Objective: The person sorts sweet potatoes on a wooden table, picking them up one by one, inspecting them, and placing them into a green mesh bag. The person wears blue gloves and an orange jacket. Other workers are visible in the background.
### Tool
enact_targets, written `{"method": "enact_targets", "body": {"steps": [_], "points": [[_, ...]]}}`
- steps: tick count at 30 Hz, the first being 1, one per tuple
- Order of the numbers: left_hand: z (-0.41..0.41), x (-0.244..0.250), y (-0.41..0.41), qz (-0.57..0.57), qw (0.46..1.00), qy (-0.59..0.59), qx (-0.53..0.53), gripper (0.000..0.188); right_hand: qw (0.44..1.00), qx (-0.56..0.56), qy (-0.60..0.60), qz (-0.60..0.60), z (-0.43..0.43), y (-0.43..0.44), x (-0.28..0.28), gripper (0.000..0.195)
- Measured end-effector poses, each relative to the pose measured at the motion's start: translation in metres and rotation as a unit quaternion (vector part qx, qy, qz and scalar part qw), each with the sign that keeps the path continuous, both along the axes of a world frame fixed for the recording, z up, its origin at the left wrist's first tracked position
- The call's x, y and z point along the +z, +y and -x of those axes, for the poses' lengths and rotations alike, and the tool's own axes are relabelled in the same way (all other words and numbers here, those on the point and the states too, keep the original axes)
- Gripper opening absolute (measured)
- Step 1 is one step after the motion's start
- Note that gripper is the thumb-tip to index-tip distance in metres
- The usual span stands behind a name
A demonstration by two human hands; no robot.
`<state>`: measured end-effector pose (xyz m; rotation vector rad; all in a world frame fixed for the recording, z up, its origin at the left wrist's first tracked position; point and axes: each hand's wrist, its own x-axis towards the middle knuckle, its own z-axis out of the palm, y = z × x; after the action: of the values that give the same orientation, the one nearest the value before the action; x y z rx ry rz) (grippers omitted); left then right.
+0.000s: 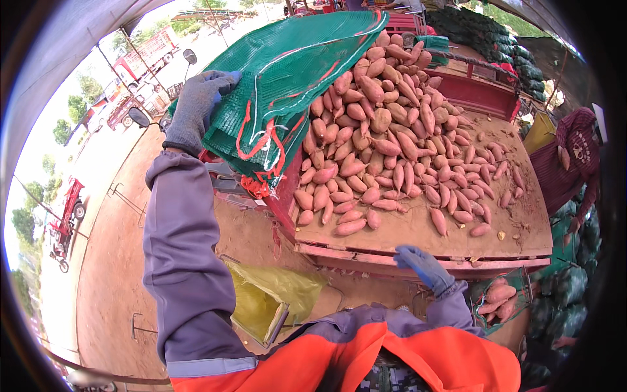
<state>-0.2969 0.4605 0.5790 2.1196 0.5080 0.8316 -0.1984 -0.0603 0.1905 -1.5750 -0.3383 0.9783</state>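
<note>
My left hand [198,100], in a grey and blue work glove, grips the left edge of a stack of green mesh bags [294,63] with white seams and red drawstrings. The bags lie over the left side of a heap of sweet potatoes [392,127] on a red cart bed [392,240]. My right hand [423,268], gloved alike, hovers by the near edge of the bed and holds nothing. Its fingers point left, slightly blurred.
Below the bed, a yellow plastic bag [274,294] hangs on a metal frame. At lower right a green mesh bag [499,301] holds several sweet potatoes. A person [568,161] stands at the right. Filled mesh sacks [529,73] are stacked behind.
</note>
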Motion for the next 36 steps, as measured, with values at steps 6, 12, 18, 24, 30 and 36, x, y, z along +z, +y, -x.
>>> {"method": "enact_targets", "body": {"steps": [6,12,18,24,30,36], "points": [[0.005,-0.006,0.007,0.112,0.993,-0.009,-0.023,0.023,0.932,0.110,-0.160,-0.306,-0.024,0.224,0.159,0.070],[0.038,-0.014,0.060,-0.407,0.892,-0.068,0.185,0.048,0.715,-0.023,-0.696,-0.068,0.021,0.295,0.214,0.048],[0.148,-0.023,0.189,0.293,0.835,-0.465,0.026,0.028,0.563,-0.015,-0.766,-0.311,0.090,0.325,0.291,0.055],[0.283,-0.115,0.203,0.377,0.674,-0.625,0.113,0.026,0.478,0.006,-0.841,-0.254,0.093,0.439,0.337,0.066],[0.572,-0.226,0.149,0.263,0.689,-0.671,0.076,0.035,0.514,0.062,-0.848,-0.112,0.059,0.514,0.314,0.058],[0.811,-0.204,-0.021,0.041,0.520,-0.645,0.559,0.038,0.538,0.045,-0.820,-0.190,0.070,0.531,0.307,0.053]]}}
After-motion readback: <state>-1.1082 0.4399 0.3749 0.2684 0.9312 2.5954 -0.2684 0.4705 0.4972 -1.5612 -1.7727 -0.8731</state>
